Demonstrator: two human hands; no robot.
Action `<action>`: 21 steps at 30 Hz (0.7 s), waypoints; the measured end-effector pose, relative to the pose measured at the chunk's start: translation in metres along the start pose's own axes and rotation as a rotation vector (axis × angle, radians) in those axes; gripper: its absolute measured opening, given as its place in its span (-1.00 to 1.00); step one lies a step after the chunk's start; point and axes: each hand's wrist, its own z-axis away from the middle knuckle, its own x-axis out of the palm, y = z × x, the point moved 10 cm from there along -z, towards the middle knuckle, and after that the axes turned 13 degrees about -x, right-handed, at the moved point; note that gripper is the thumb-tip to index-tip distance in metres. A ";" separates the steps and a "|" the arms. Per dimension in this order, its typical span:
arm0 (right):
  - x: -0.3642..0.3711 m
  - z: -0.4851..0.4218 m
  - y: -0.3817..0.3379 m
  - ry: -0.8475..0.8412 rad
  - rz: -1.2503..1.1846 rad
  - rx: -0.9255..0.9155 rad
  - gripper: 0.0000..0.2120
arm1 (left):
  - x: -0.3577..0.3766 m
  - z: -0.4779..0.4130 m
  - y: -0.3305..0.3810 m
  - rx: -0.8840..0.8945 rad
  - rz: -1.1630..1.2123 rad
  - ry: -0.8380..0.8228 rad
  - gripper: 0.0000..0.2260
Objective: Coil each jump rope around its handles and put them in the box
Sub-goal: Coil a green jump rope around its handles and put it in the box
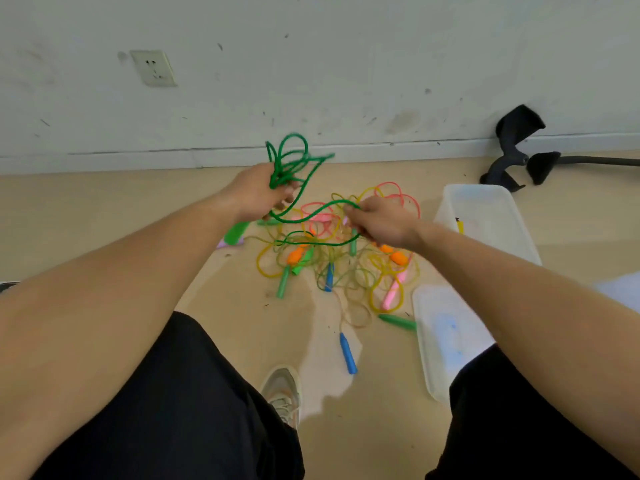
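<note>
I see a thin, glossy green rope (277, 176), round in section like plastic cord, bunched into several loose loops that stand up blurred above my left hand (258, 194). That hand is curled round the gathered strands, gripping them. From it one strand sags in a shallow curve across to my right hand (381, 221), which pinches it between thumb and fingertips, then drops in another loop beneath both hands. A chunky matte green handle (236, 233) shows just under the left wrist; I cannot tell whether it hangs or lies on the floor. Below and between the hands, on the smooth tan floor (242, 327), lies the tangled pile (332, 268) of other ropes: thin translucent yellow, pink and olive cords in overlapping rings, with stubby orange, green, blue and pink handles poking out. A ribbed blue handle (348, 353) lies apart, nearer my knees. The box (485, 220), cloudy translucent plastic with rounded corners, sits just right of my right hand, its flat lid (446, 337) nearer me.
</note>
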 end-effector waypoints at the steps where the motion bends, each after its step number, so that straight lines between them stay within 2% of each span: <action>1: -0.013 0.005 -0.001 0.056 -0.061 -0.006 -0.52 | 0.009 -0.003 -0.003 -0.008 -0.108 -0.027 -0.89; 4: -0.034 0.020 -0.006 0.116 -0.251 -0.028 -0.51 | 0.055 -0.001 0.011 0.038 -0.279 -0.149 -0.85; 8: -0.069 0.046 -0.011 0.278 -0.262 -0.046 -0.60 | 0.137 0.016 0.037 0.112 -0.346 -0.458 -0.60; 11: -0.092 0.066 -0.014 0.377 -0.256 -0.068 -0.63 | 0.169 0.028 0.045 0.094 -0.324 -0.570 -0.66; 14: -0.114 0.085 -0.015 0.459 -0.269 -0.077 -0.64 | 0.176 0.028 0.059 0.128 -0.350 -0.502 -0.89; 16: -0.120 0.093 -0.013 0.459 -0.342 -0.071 -0.75 | 0.163 0.025 0.069 0.112 -0.255 -0.436 -0.94; 18: -0.113 0.097 -0.006 0.373 -0.432 -0.017 -0.93 | 0.141 0.024 0.077 0.099 -0.133 -0.374 -0.93; 21: -0.089 0.094 0.010 0.182 -0.405 0.088 -0.89 | 0.112 0.032 0.078 0.088 -0.070 -0.303 -0.88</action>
